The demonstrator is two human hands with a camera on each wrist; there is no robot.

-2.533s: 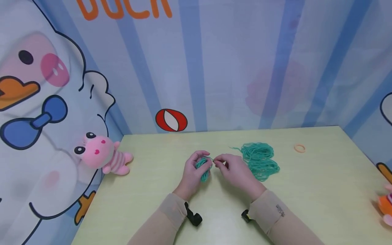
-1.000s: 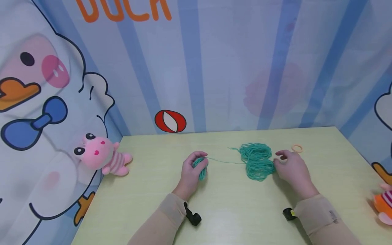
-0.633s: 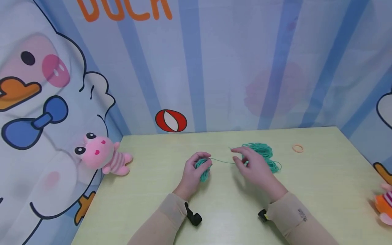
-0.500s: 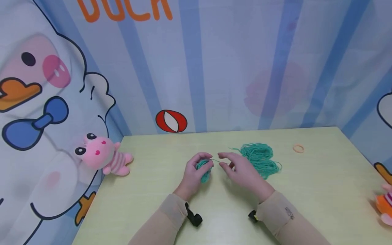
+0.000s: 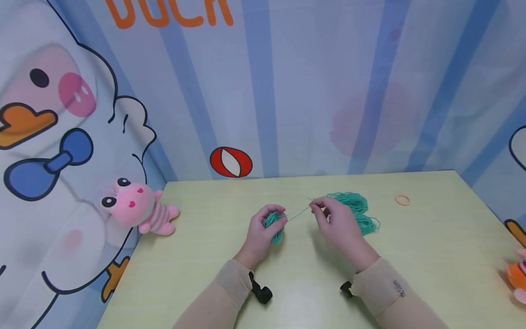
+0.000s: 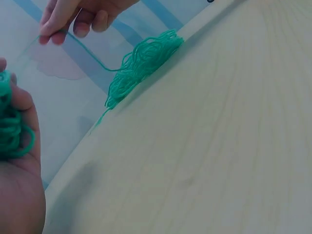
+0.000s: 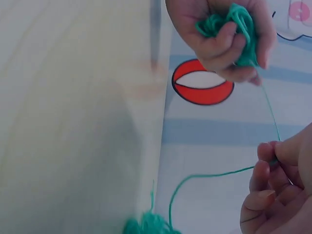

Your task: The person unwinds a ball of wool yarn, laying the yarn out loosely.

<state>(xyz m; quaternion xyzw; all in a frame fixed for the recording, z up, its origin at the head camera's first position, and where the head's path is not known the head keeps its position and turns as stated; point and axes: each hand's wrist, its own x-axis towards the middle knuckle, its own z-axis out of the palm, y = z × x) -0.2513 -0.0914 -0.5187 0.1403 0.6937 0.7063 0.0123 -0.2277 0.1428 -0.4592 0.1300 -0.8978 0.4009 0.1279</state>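
Observation:
My left hand (image 5: 260, 233) grips a small bundle of green yarn (image 5: 274, 226), its fingers curled round the loops, as the right wrist view also shows. From that bundle a single yarn strand (image 7: 271, 113) runs taut to my right hand (image 5: 339, 225). Thumb and fingertips of the right hand pinch the strand above the table. Beyond the pinch the strand sags down to a larger heap of green yarn (image 6: 141, 66) on the table. In the head view my right hand partly covers that heap.
An orange ring (image 5: 402, 200) lies toward the back right of the table (image 5: 197, 274). A pink plush toy (image 5: 139, 208) is at the left edge, and an orange toy (image 5: 517, 276) is partly in view at the far right. A printed curtain (image 5: 304, 91) stands behind.
My right hand went out right past the larger heap, came back toward the left hand, then pulled away slightly right, now pinching the strand. The left hand stayed nearly still, holding the bundle.

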